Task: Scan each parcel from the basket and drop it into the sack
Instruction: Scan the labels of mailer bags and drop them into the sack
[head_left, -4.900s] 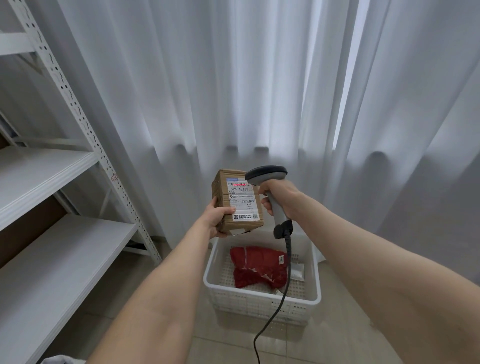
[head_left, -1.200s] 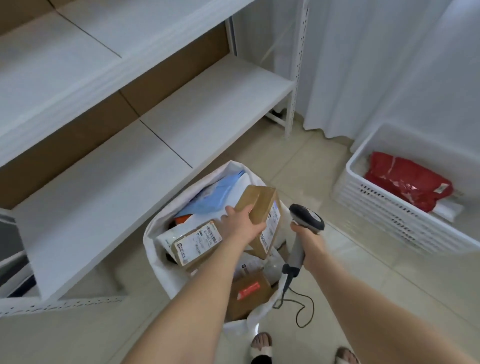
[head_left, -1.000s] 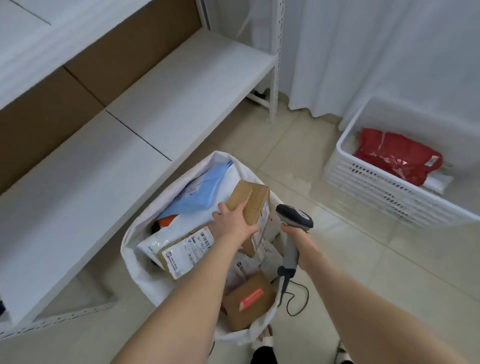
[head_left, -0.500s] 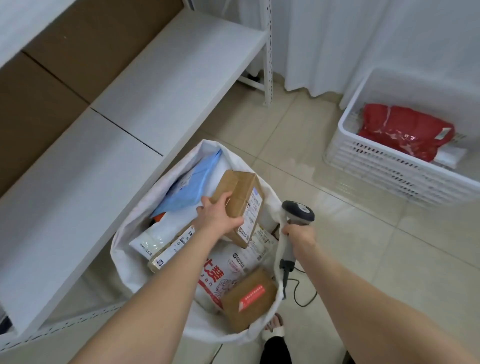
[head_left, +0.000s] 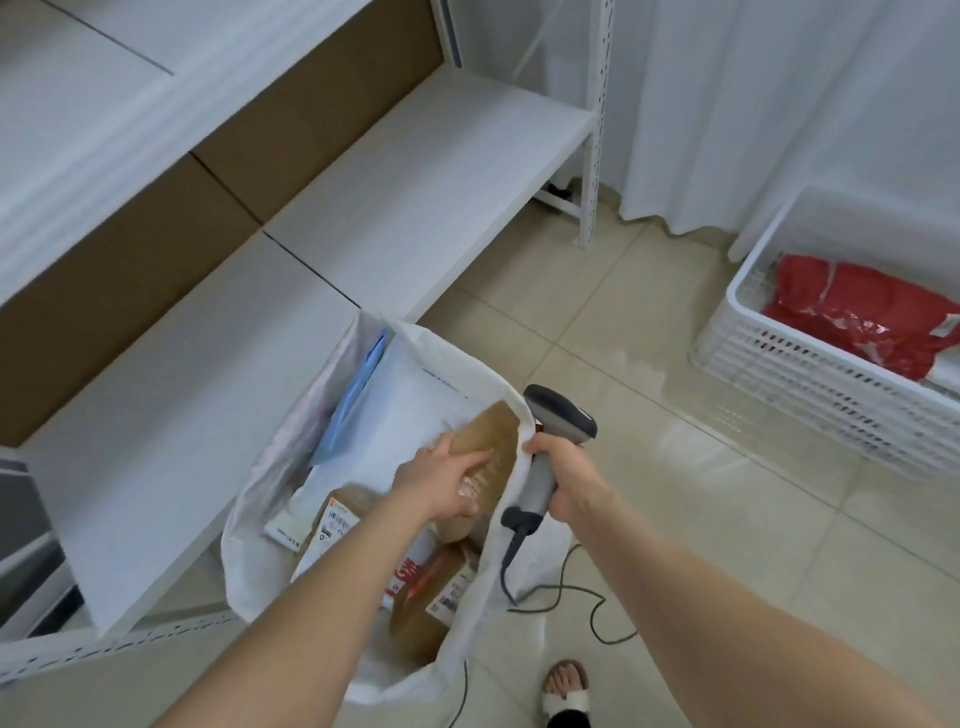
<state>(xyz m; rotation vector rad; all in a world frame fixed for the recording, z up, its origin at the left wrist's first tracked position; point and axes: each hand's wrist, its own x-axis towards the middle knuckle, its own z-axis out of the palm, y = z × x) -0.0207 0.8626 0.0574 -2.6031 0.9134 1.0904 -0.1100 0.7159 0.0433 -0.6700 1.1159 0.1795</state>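
floor (head_left: 675, 519): tiled | on it: sack (head_left: 254, 525), basket (head_left: 810, 384), scanner cable (head_left: 587, 590)

White metal shelving (head_left: 415, 208) with brown back panels fills the left side; white curtains (head_left: 753, 104) hang to a glossy beige tiled floor (head_left: 675, 364) beyond.

Parcel storeroom: bare metal shelving (head_left: 415, 197), a sack (head_left: 249, 525) of labelled parcels (head_left: 340, 519), scanner (head_left: 561, 421).

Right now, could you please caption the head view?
Left hand holds a cardboard box in the white sack; right hand grips the scanner.
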